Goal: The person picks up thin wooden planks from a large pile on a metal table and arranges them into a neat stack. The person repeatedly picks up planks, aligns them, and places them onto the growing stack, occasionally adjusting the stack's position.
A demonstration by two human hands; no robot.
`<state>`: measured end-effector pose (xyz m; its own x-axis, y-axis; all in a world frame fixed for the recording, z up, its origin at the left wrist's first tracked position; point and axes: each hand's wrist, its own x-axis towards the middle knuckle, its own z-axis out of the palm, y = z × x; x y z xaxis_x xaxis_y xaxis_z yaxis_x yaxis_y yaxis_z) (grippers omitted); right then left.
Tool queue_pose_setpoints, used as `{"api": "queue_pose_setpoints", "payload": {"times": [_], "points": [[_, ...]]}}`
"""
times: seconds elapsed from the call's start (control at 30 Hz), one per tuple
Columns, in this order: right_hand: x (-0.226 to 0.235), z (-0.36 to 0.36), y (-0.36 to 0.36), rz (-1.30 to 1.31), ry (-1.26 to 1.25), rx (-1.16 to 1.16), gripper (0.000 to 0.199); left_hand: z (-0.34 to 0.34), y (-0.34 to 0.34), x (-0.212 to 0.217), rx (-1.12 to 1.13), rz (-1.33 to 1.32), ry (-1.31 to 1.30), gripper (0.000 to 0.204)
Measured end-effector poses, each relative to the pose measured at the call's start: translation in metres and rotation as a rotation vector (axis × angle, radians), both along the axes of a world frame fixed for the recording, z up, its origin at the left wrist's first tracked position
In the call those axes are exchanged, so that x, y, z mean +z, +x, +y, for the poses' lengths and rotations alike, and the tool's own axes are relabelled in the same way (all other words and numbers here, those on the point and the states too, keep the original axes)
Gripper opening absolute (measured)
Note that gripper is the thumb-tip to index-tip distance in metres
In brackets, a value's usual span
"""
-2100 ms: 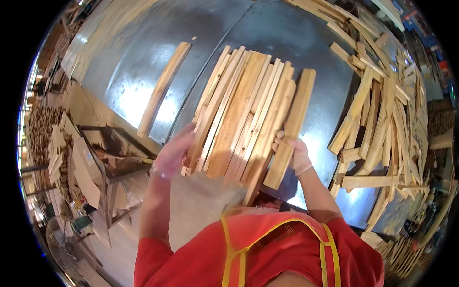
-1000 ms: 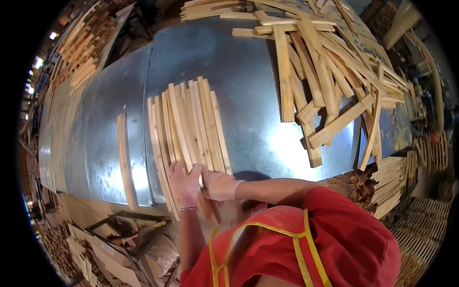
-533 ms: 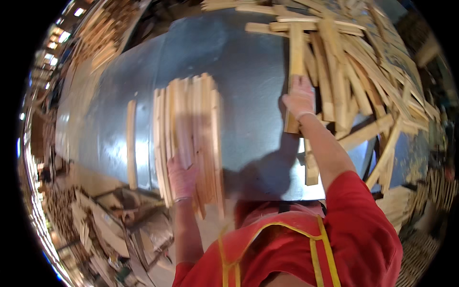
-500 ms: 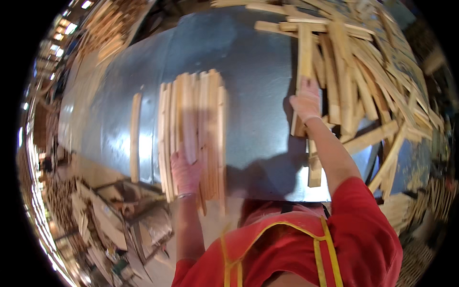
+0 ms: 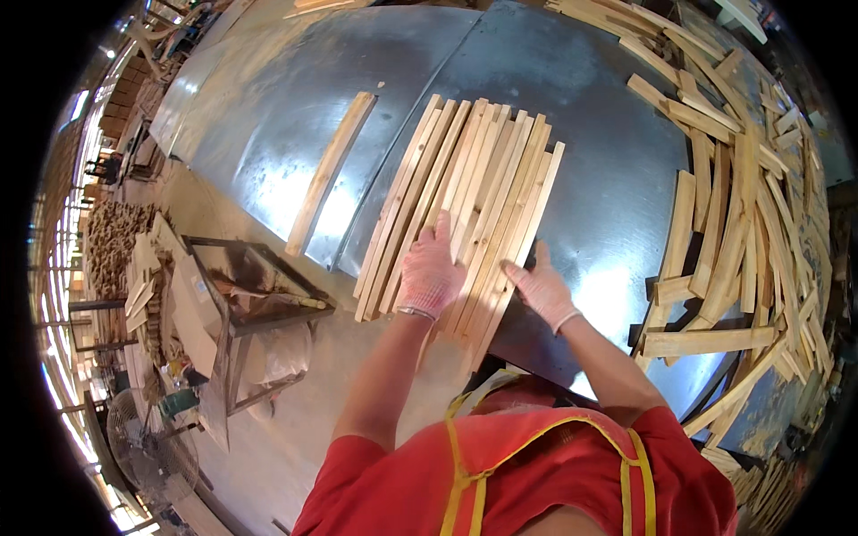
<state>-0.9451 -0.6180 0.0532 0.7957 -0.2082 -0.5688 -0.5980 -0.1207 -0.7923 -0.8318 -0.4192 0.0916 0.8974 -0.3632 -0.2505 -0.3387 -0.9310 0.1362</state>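
Observation:
Long, pale wooden strips (image 5: 487, 170) lie side by side in a row on the metal table, their near ends jutting past its front edge. My left hand (image 5: 431, 272), in a pale pinkish glove, rests on top of the left part of the row with its fingers stretched out. At the row's right edge is my right hand (image 5: 542, 288), gloved alike, thumb and fingers apart. Its thumb reaches the outermost strip, and no strip is gripped in it. A single wooden strip (image 5: 332, 170) lies apart, left of the row.
A jumbled heap of wooden pieces (image 5: 746, 214) covers the right side of the metal-topped table (image 5: 617, 134). Left of the table stands a metal-framed cart (image 5: 234, 326) with scraps, and a fan (image 5: 147, 438) is beyond it at the lower left.
My right hand has left a strip on the heap and come to the row's right edge. My left hand stays on the row. The view has turned, shifting the row toward the middle.

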Motion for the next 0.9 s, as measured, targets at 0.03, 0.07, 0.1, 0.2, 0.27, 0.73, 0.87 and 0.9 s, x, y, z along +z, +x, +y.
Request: {"api": "queue_pose_setpoints", "payload": {"times": [0.03,0.07,0.1,0.2,0.27,0.73,0.87,0.9], "points": [[0.003,-0.01,0.009,0.053,-0.012,-0.041,0.103,-0.004,0.001,0.019,-0.004,0.034,0.063,0.097],[0.007,-0.008,0.015,0.077,-0.044,-0.005,0.105,0.01,0.006,0.014,-0.03,0.018,0.037,0.098],[0.017,0.006,0.023,0.107,-0.078,0.014,0.107,0.025,0.007,0.001,-0.046,-0.052,-0.029,0.097],[-0.006,0.041,0.034,0.095,-0.151,0.069,0.115,0.063,0.021,-0.001,-0.092,-0.038,-0.288,0.091],[-0.016,0.064,0.042,0.155,-0.123,0.162,0.116,0.06,0.024,0.034,0.001,0.102,-0.169,0.083],[0.071,-0.226,-0.089,-0.233,-1.306,-0.638,0.043,0.085,0.003,0.002,-0.211,-0.354,-0.122,0.095],[0.003,-0.318,-0.202,0.182,-1.127,-0.712,0.079,-0.013,-0.069,-0.008,-0.439,-0.093,-0.301,0.094],[0.012,-0.304,-0.201,0.18,-1.066,-0.641,0.078,-0.04,-0.09,-0.009,-0.47,-0.019,-0.34,0.093]]}}
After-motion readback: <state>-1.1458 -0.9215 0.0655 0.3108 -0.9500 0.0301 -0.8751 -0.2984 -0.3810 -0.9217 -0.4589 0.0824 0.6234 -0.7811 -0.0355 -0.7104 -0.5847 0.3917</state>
